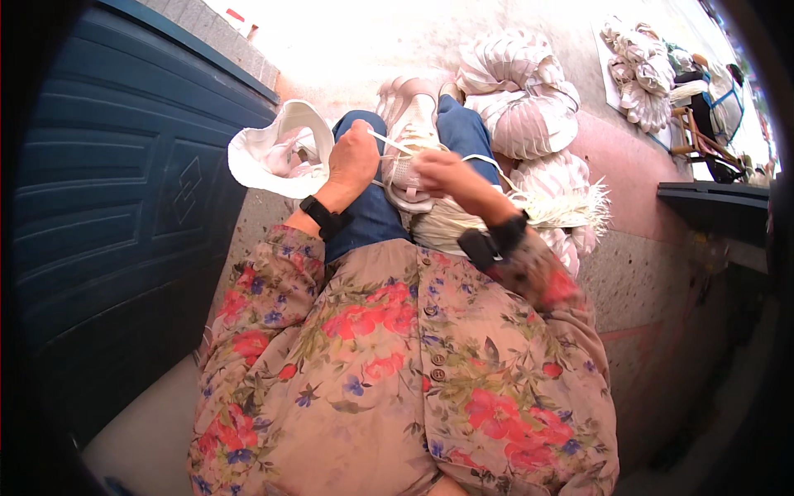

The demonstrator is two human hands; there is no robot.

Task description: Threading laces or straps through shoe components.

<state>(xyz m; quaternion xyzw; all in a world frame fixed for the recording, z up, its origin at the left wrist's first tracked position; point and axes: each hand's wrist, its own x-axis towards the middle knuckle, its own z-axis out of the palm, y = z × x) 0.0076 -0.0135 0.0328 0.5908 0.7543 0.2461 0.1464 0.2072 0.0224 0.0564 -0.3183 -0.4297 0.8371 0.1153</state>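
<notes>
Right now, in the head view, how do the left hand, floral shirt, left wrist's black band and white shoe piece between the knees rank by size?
1. Floral shirt
2. White shoe piece, partly covered
3. Left hand
4. Black band

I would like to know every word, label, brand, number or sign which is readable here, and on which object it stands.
No text is readable.
Red mark, top left: too small and washed out to tell whether it is writing.
Dark blue panel: a diamond pattern, no letters visible.
Pale shoe piece, upper middle: no lettering readable.
</notes>
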